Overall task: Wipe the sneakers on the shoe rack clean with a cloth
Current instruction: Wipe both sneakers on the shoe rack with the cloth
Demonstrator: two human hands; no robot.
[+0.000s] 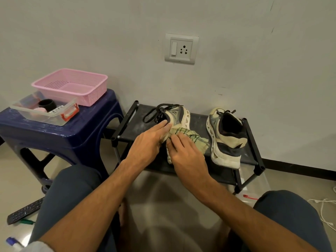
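Note:
Two worn cream-and-grey sneakers sit on a low black shoe rack against the wall. The left sneaker lies tipped on its side with black laces spilling left. My left hand rests on it with straight fingers, steadying it. My right hand grips a pale green checked cloth and presses it against the rear of that sneaker. The right sneaker stands upright at the rack's right end, heel toward me, untouched.
A dark blue plastic stool stands left of the rack, carrying a pink basket and a clear tub of small items. A remote lies on the floor at left; white cables at right. My knees frame the view.

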